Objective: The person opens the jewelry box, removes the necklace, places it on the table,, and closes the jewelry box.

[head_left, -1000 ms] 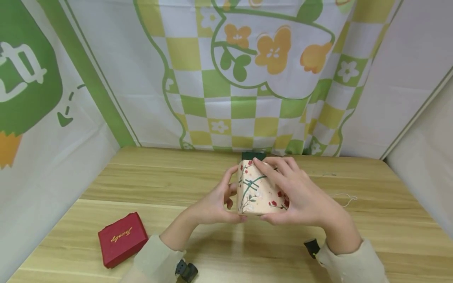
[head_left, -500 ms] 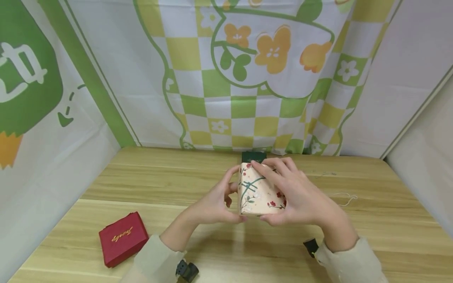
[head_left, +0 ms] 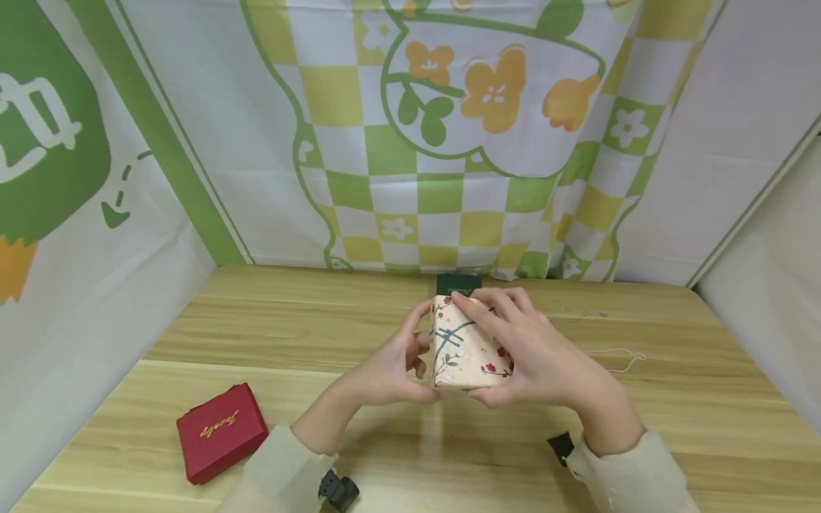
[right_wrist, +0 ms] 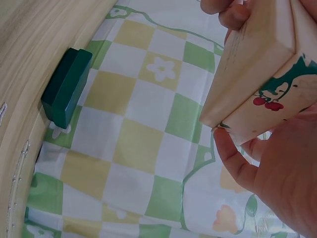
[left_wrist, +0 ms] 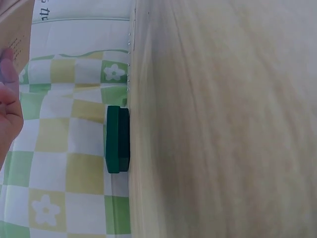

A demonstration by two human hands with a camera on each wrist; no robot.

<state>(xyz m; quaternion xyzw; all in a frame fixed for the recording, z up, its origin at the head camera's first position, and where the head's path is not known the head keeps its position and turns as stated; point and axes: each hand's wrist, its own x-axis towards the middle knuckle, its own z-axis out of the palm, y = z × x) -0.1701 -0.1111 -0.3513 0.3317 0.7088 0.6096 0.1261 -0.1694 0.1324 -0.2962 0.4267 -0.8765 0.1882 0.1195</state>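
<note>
Both hands hold up a cream box (head_left: 465,353) printed with red blossoms and green stems, above the table. The left hand (head_left: 388,367) grips its left side, thumb at the lower edge and fingers round the far side. On the right, the right hand (head_left: 539,349) spans the box, with a fingertip on its top edge and the thumb below. A seam between lid and base shows along the box (right_wrist: 257,91) in the right wrist view, with small print on its plain face. Only a corner of the box (left_wrist: 15,37) appears in the left wrist view.
A dark green box (head_left: 458,284) stands at the table's back edge behind the held box. A red box (head_left: 221,432) with gold script lies at the left. Fine chains, including a pale looped one (head_left: 625,358), lie on the wooden table (head_left: 288,313) at the right.
The cream box has tipped and dropped slightly in the hands, so more of the green box behind it shows. Both hands keep their grip almost in place.
</note>
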